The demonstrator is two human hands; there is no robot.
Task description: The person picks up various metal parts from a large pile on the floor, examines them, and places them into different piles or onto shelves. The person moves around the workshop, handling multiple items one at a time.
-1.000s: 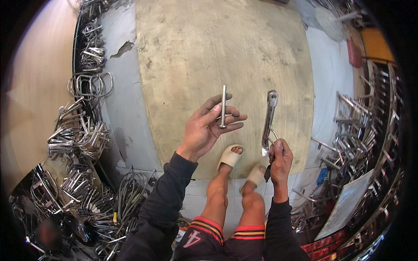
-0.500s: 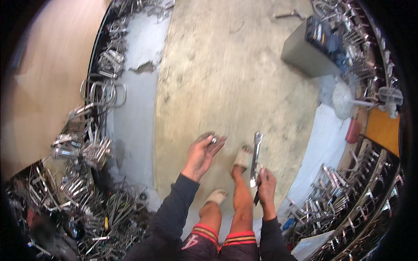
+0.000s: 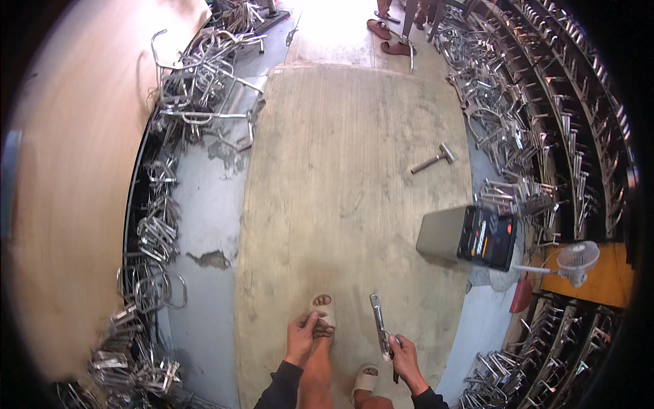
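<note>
My right hand (image 3: 405,360) is closed around a long chrome metal arm (image 3: 379,320). The arm has a rounded, holed upper end and points away from me. A thin dark piece shows below the same fist; whether it is part of the arm I cannot tell. My left hand (image 3: 305,337) is to the left, held over my sandalled foot. Its fingers are bent together, and whatever is in them is too small to make out. The two hands are apart, above the tan floor sheet (image 3: 340,204).
A hammer (image 3: 429,163) lies on the sheet ahead. To the right are a grey box (image 3: 439,235) with a dark top, a white fan (image 3: 578,258) and racks (image 3: 565,136) of metal parts. Bent chrome tubes (image 3: 204,75) line the left. Another person's feet (image 3: 395,48) show far ahead.
I have stepped along and my view has tilted up, bringing the hammer and the far end into sight. My left fingers have closed up; the shiny round piece no longer shows.
</note>
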